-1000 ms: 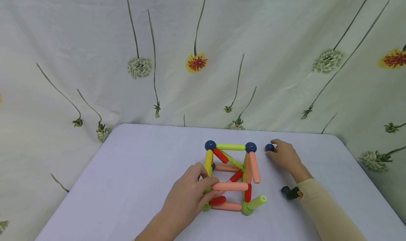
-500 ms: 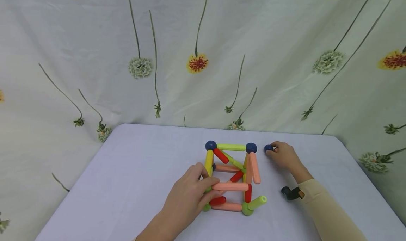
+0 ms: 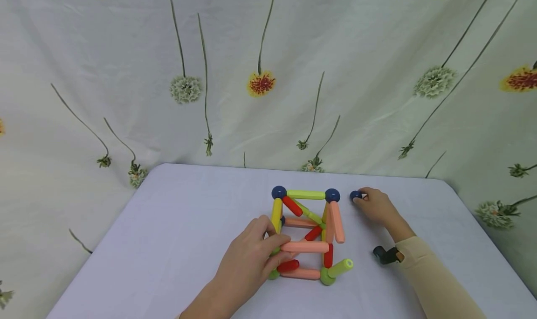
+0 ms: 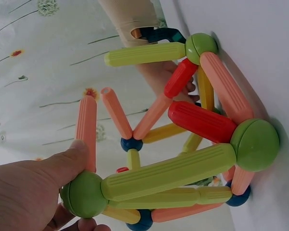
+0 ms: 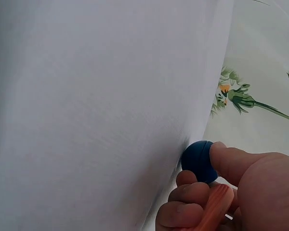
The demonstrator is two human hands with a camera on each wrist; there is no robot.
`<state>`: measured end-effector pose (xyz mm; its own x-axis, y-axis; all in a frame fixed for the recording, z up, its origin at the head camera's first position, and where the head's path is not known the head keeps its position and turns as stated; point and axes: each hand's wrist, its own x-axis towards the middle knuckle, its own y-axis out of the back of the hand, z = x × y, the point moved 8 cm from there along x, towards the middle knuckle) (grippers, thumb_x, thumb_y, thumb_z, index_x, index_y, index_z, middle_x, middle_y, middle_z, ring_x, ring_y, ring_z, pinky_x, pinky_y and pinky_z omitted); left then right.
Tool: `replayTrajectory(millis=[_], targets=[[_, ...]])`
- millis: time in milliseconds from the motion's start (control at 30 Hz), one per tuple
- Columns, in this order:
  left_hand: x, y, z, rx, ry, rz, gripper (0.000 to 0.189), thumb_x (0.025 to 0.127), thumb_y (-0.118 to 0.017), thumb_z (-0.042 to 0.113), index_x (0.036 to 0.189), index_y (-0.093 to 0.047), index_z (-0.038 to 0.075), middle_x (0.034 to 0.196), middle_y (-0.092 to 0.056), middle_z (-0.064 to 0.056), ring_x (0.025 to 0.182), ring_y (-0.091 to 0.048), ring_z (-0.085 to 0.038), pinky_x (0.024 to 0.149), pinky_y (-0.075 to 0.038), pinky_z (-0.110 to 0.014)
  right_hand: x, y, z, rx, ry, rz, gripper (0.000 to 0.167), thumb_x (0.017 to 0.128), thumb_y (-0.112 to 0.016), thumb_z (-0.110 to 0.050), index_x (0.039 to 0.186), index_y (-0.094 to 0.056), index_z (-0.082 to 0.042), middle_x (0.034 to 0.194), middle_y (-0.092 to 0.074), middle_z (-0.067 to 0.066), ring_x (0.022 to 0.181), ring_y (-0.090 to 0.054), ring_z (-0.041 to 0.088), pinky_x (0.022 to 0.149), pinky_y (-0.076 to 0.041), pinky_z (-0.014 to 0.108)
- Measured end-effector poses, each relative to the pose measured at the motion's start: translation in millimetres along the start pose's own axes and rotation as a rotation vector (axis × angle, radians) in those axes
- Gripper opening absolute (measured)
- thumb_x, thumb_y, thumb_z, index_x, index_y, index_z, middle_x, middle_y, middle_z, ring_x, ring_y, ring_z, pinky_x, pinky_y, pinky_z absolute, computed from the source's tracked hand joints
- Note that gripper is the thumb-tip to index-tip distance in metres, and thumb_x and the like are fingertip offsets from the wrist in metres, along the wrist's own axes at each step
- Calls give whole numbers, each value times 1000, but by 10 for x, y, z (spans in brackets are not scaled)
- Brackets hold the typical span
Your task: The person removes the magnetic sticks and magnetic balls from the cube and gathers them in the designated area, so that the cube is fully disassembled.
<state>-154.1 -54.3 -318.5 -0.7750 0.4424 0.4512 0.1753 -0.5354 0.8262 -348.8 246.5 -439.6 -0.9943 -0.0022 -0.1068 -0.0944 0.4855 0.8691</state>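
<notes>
A box-like frame of coloured magnetic rods and balls stands in the middle of the table; a lime rod (image 3: 306, 195) tops its far side. My left hand (image 3: 245, 256) grips a green ball (image 4: 84, 195) at the frame's near left corner, with the thumb against a salmon rod (image 4: 86, 127). To the right of the frame, my right hand (image 3: 377, 207) pinches a loose blue ball (image 5: 198, 161) at the tabletop between thumb and finger. Under those curled fingers, a salmon rod (image 5: 217, 207) shows in the palm; its far end is hidden.
The white table (image 3: 189, 207) ends at a flowered cloth (image 3: 226, 76) behind it. A black wrist device (image 3: 386, 255) sits at the right sleeve. From the frame's near right ball a lime rod (image 3: 340, 267) sticks out, and a salmon rod (image 3: 337, 222) hangs from the far right ball.
The blue ball and right hand have shifted very slightly since a second ago, along with a small shift of the whole head view. The left hand and the frame stay put.
</notes>
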Motion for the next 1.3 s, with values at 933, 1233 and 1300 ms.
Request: replayTrajectory(millis=[933, 1233, 1300], targets=[[-4, 0, -4, 3, 1, 5, 28, 77, -83, 29, 103, -75, 22, 92, -44, 7, 85, -43, -8, 60, -41, -14, 3, 8, -32, 44, 23, 5, 40, 99, -54, -21, 132, -52, 2, 101, -60, 16, 85, -54, 28, 70, -46, 39], [-6, -5, -3, 0, 8, -11, 28, 78, -82, 30, 104, -75, 22, 92, -44, 6, 85, -43, -8, 60, -41, -13, -26, 23, -66, 49, 13, 6, 43, 99, -54, -23, 135, -50, 0, 100, -59, 15, 84, -54, 27, 68, -46, 36], [-6, -3, -2, 0, 7, -8, 28, 78, -82, 30, 104, -75, 22, 91, -44, 6, 86, -43, -8, 60, -41, -13, -25, 29, -55, 49, 8, 6, 44, 99, -54, -24, 136, -50, 0, 101, -60, 15, 85, -54, 27, 68, -46, 35]])
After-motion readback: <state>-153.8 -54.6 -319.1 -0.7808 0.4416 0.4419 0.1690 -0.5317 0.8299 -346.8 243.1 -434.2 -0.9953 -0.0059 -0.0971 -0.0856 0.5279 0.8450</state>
